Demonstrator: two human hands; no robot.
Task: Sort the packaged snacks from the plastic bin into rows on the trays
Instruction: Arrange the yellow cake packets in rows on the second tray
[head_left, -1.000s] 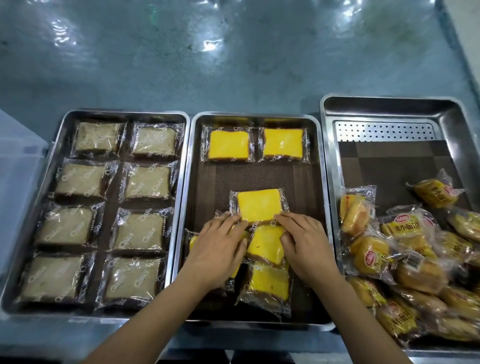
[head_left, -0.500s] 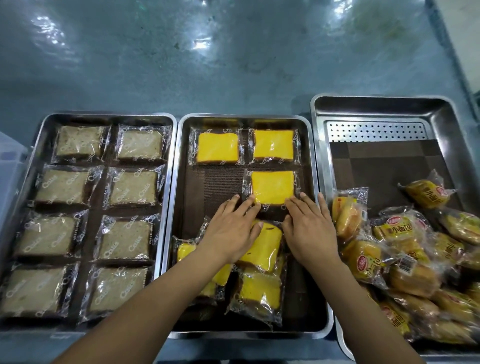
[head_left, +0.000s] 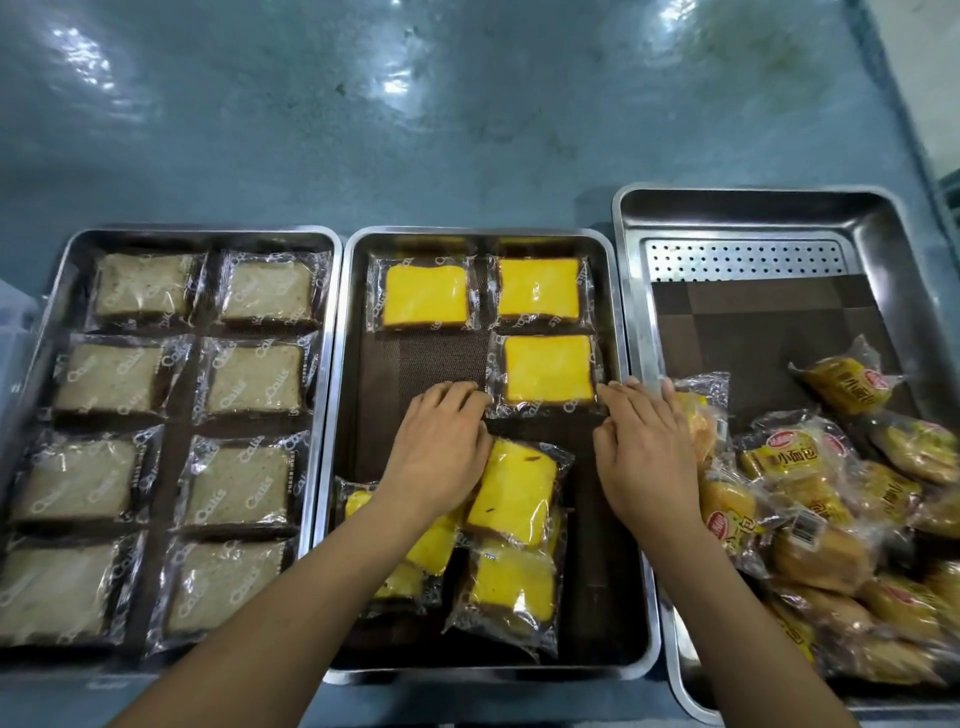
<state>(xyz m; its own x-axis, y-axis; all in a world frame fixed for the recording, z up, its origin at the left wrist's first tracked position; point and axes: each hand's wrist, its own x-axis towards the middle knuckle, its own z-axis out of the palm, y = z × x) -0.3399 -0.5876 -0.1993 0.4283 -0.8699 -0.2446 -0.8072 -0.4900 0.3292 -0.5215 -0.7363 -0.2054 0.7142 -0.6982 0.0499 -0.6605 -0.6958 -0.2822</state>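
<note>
Flanking the yellow cake packet (head_left: 548, 374), your left hand (head_left: 441, 449) and right hand (head_left: 647, 457) touch its wrapper with straight fingers; bun bags (head_left: 795, 460) at right read "小面包".

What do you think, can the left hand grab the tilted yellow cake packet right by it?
Probably yes. The left hand lies open right beside the tilted yellow cake packet, which sits on top of the pile of packets with nothing covering it.

plastic bin (head_left: 15, 338): cut by left edge | right tray (head_left: 631, 312): corner cut off | yellow pack (head_left: 356, 506): partly under forearm (head_left: 311, 597)
</note>
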